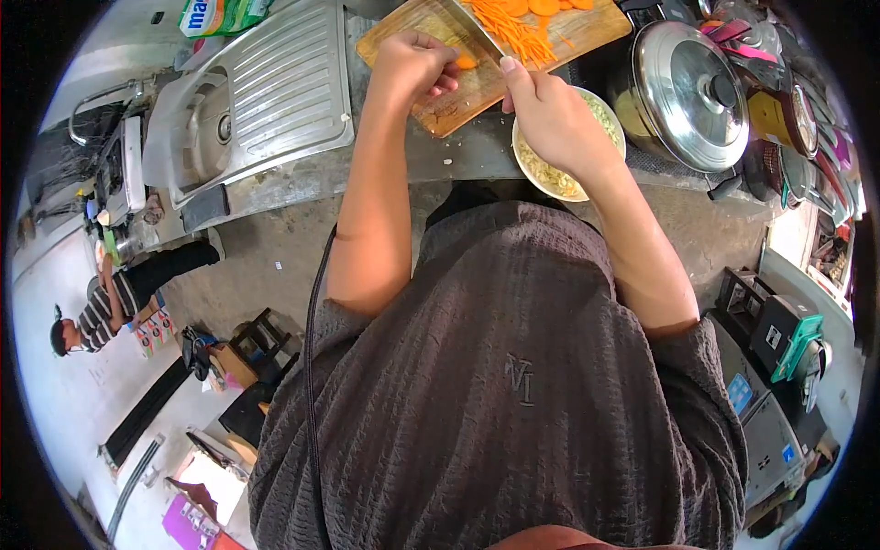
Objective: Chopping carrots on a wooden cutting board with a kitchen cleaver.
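Note:
My right hand grips a knife, its blade lying diagonally over the wooden cutting board. Left of the blade, my left hand has its fingers curled beside a small orange carrot piece; whether they pinch it cannot be told. Beyond the blade, carrot strips lie in a pile on the board with round carrot slices behind them. A white bowl of chopped pale green and yellowish food stands partly under my right forearm.
A metal sink drainboard adjoins the board's left side. Right of the bowl stands a pot with a glass lid, its handle near the counter's front edge. Crowded kitchenware lies farther right. Another person stands at far left near the counter.

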Demonstrator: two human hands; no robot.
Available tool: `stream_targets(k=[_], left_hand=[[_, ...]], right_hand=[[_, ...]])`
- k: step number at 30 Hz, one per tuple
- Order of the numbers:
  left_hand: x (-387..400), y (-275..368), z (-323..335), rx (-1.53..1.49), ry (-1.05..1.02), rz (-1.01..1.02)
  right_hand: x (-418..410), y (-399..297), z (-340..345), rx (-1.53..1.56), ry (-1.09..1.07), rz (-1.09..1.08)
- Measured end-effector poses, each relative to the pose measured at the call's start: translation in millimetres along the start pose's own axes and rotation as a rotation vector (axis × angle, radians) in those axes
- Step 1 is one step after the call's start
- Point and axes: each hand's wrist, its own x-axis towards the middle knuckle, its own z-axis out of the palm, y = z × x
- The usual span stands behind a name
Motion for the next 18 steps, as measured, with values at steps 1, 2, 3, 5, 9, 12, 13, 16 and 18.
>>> stream_targets(k=[1, 2, 3, 5, 9, 12, 13, 16, 18], left_hand=[[0.3, -0.6, 0.1, -0.002, 0.002, 0.000], [0.8, -1.6, 0.3, -0.004, 0.006, 0.001], [1.0, -2.3, 0.2, -0.005, 0.011, 0.002], [1.5, -3.3, -0.7, -0.004, 0.013, 0.005], [6.5, -3.4, 0.5, 0.008, 0.005, -0.015], [4.3, -1.9, 1.1, 0.016, 0.022, -0.011], [4.2, -1.7, 1.0, 0.015, 0.023, -0.011], [3.7, -1.5, 0.3, -0.029, 0.018, 0.012], [3.3, -1.1, 0.2, -0.039, 0.008, 0.008]], right_hand=[[-2.0, 0.6, 0.5, 0.017, 0.006, 0.011], [-3.5, 0.9, 1.3, 0.015, 0.004, 0.010], [-5.1, 0.7, 2.4, 0.029, -0.009, 0.014], [-6.4, -0.4, 4.9, 0.042, -0.024, 0.017], [-8.9, -7.7, 3.9, 0.058, -0.047, 0.034], [-8.1, -8.4, 3.3, 0.050, -0.072, 0.031], [-7.6, -8.0, 3.4, 0.043, -0.077, 0.033], [-8.7, -10.5, 2.1, 0.055, -0.084, 0.018], [-8.2, -9.9, 2.1, 0.055, -0.085, 0.013]])
